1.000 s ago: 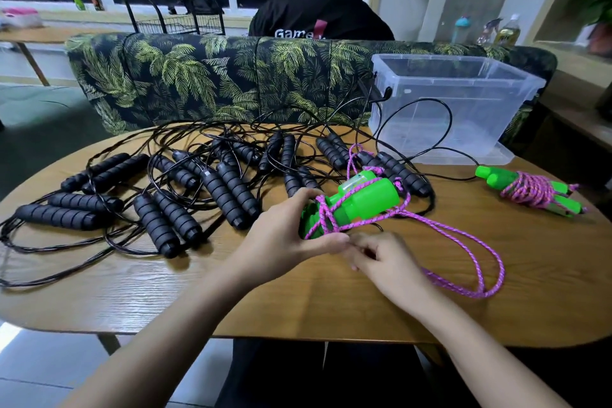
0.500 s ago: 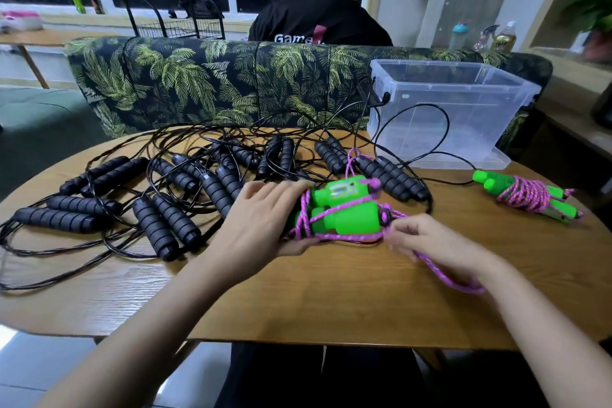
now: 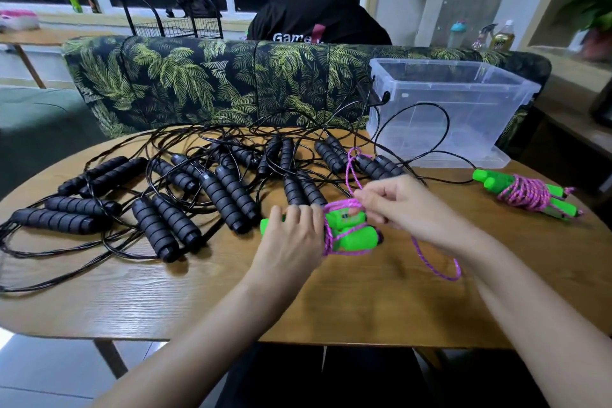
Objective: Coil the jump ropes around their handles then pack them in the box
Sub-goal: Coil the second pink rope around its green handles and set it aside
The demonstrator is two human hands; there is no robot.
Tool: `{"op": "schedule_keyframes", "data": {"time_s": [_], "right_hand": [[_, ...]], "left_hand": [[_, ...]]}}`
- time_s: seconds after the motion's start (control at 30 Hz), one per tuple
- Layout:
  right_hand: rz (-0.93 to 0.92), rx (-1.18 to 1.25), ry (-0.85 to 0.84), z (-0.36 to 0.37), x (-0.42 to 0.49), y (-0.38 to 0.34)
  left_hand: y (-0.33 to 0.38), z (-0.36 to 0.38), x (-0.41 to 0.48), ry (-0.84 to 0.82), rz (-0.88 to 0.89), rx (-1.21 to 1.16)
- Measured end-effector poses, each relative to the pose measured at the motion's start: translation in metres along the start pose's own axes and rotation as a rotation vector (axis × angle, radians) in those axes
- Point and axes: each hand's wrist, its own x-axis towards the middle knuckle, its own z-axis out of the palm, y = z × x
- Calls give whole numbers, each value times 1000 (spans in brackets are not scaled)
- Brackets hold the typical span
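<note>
Item list, left to right.

1. Wooden table (image 3: pixel 165 301), rounded edge, fills the lower and middle frame.
2. Black jump ropes (image 3: pixel 228 195), many, with ribbed foam handles. They lie uncoiled across the left and centre of the table, thin black cords tangled and looping toward the far edge.
3. Left hand (image 3: pixel 291 238), centre frame, fingers curled over the left ends of the green handles (image 3: pixel 356 235) and holding the pair side by side on the table.
4. Pink cord (image 3: pixel 328 240), several turns already round the green handles. One loop rises above them, a loose length trails to the lower right on the table.
5. Right hand (image 3: pixel 397 205), just right of centre, fingertips pinching the pink cord above the handles.
6. Clear box (image 3: pixel 447 122), upper right, on the table's far edge, a black cord arching against its front wall.
7. Coiled green rope (image 3: pixel 526 195), pink cord wound round its handles, on the table at right, near the box but outside it.
8. Palm-print sofa (image 3: pixel 198 83) behind the table; seated person (image 3: pixel 318 16) beyond, back turned.
</note>
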Motion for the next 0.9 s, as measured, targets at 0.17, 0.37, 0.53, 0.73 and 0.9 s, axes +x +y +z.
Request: {"op": "schedule_keyframes", "data": {"time_s": [0.17,0.37,0.53,0.73,0.9], "right_hand": [[-51,-139,48,34,-26,8],[-50,-72,73,55,-48,37],[0,-108,120,60,-44,57],[39,-146,112,75,-28,66],[-29,-258,159,78,-28,66]], "left_hand": [[2,-5,5,-91,-255,-115],[-21,-2,4,-136,-326,-318],[-37,-7,2,-243,-368,-645],[-30,-11,0,-119,-352,-871],[-26,-13,-1,53,-362,-747]]}}
